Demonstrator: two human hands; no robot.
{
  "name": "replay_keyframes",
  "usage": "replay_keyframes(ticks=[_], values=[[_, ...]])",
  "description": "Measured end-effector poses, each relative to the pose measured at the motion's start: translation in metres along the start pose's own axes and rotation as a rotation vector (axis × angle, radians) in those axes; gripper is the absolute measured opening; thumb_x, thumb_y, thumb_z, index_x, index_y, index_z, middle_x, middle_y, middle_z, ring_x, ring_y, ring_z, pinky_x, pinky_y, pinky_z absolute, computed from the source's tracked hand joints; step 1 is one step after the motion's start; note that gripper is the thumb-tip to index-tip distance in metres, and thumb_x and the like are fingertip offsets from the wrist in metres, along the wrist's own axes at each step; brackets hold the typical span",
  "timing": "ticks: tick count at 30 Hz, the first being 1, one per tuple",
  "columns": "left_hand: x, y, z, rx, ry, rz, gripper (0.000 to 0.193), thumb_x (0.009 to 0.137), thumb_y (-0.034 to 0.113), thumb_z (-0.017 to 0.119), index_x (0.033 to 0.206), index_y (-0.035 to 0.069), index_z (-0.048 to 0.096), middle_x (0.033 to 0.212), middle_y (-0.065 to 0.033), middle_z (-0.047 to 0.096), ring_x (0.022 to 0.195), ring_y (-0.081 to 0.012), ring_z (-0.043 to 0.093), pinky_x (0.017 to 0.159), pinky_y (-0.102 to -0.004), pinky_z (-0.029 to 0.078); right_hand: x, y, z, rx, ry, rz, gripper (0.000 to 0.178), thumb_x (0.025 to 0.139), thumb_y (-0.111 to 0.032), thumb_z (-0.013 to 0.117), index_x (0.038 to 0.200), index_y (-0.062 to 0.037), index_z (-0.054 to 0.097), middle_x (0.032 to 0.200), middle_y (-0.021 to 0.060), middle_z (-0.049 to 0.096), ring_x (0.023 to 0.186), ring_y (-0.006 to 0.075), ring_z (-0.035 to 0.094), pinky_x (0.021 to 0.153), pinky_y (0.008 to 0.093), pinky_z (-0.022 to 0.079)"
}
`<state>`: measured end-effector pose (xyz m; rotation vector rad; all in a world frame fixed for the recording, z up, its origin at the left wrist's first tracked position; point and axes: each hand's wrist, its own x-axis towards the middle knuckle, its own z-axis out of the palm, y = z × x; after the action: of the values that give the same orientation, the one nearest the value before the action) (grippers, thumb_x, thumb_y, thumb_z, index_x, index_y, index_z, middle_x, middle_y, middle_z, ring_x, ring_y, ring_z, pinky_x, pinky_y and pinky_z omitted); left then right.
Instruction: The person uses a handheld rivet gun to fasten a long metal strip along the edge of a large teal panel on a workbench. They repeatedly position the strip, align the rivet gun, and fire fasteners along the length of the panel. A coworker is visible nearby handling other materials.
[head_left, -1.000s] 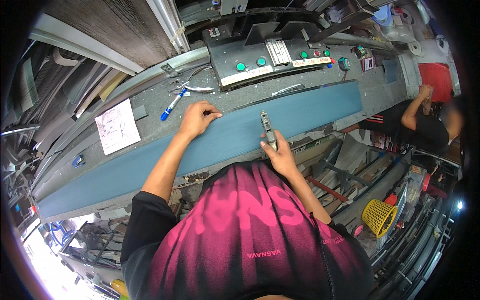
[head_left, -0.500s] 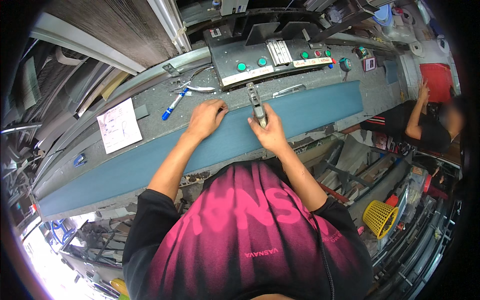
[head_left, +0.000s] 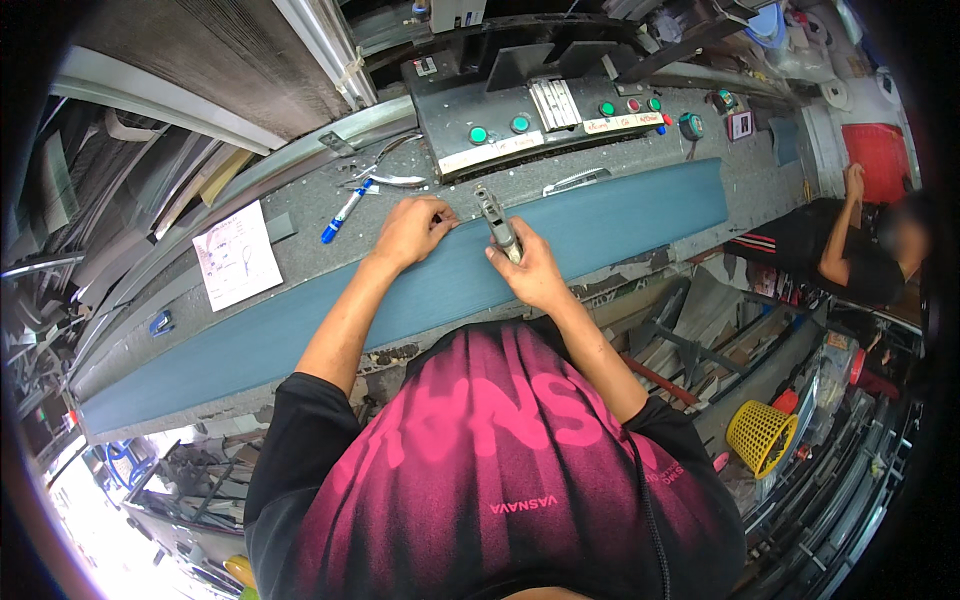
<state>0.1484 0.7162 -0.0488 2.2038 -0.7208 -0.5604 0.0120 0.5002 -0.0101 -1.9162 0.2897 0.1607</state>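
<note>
A long blue-grey strip of sheet material [head_left: 620, 205] lies along the bench, from the far left end to the right. My left hand [head_left: 412, 232] rests at its far edge, fingers curled and thumb pinching that edge. Held in my right hand [head_left: 530, 268] is a grey metal squeeze tool [head_left: 495, 220], shaped like a plier stapler, its nose pointing away from me above the strip. The handles are mostly hidden in my palm. Beyond my left hand lie a blue marker [head_left: 347, 212] and metal pliers [head_left: 395, 180].
A black control box [head_left: 490, 140] with green and red buttons stands at the back. A utility knife [head_left: 577, 181], written paper [head_left: 238, 255] and small blue stapler [head_left: 161, 322] lie on the bench. Another person [head_left: 865, 250] is at the right, near a yellow basket [head_left: 762, 438].
My right hand and the metal tool have moved slightly left and toward me, nearer my left hand. The left hand stays on the strip. The other person's hands have shifted.
</note>
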Motion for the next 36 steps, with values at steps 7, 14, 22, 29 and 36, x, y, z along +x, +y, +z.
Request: replay_keyframes(ticks=[7, 14, 22, 29, 36], values=[[0.004, -0.001, -0.008, 0.029, -0.053, 0.107, 0.017, 0.093, 0.016, 0.081, 0.106, 0.006, 0.084, 0.101, -0.0171, 0.080, 0.090, -0.0361, 0.077, 0.082, -0.0456, 0.060, 0.004, -0.002, 0.000, -0.029, 0.030, -0.017, 0.024, 0.098, -0.019, 0.079, 0.110, -0.0024, 0.066, 0.090, 0.0081, 0.067, 0.084, 0.0167, 0.061, 0.078, 0.0362, 0.052], [0.006, 0.000, -0.009, 0.020, -0.045, 0.104, 0.017, 0.092, 0.014, 0.080, 0.106, 0.004, 0.083, 0.101, -0.0191, 0.081, 0.091, -0.0366, 0.078, 0.084, -0.0457, 0.061, 0.002, -0.004, 0.001, -0.015, -0.002, 0.002, 0.024, 0.097, -0.017, 0.078, 0.111, -0.0022, 0.064, 0.093, 0.0178, 0.074, 0.088, 0.0369, 0.074, 0.082, 0.0458, 0.056], [0.010, 0.015, -0.007, 0.148, -0.099, -0.007, 0.021, 0.081, 0.012, 0.079, 0.100, 0.002, 0.081, 0.098, -0.0202, 0.081, 0.094, -0.0391, 0.080, 0.087, -0.0474, 0.062, 0.003, 0.009, 0.004, -0.054, -0.051, 0.044, 0.028, 0.100, -0.023, 0.078, 0.115, -0.0021, 0.066, 0.093, 0.0168, 0.075, 0.087, 0.0349, 0.074, 0.082, 0.0447, 0.057], [0.004, 0.015, -0.004, 0.243, -0.034, 0.081, 0.025, 0.078, 0.016, 0.078, 0.100, 0.004, 0.079, 0.095, -0.0196, 0.080, 0.091, -0.0428, 0.077, 0.082, -0.0511, 0.060, 0.006, 0.009, 0.016, 0.262, -0.063, 0.126, 0.025, 0.107, -0.023, 0.073, 0.119, -0.0025, 0.065, 0.092, 0.0094, 0.072, 0.085, 0.0204, 0.069, 0.077, 0.0363, 0.057], [-0.008, 0.022, 0.009, 0.260, 0.189, 0.126, 0.018, 0.076, 0.016, 0.079, 0.091, 0.006, 0.073, 0.090, -0.0161, 0.077, 0.085, -0.0388, 0.075, 0.075, -0.0502, 0.059, 0.052, -0.004, 0.016, -0.388, 0.203, -0.271, 0.036, 0.082, -0.002, 0.075, 0.113, 0.0016, 0.057, 0.105, 0.0308, 0.071, 0.106, 0.0534, 0.068, 0.094, 0.0603, 0.056]])
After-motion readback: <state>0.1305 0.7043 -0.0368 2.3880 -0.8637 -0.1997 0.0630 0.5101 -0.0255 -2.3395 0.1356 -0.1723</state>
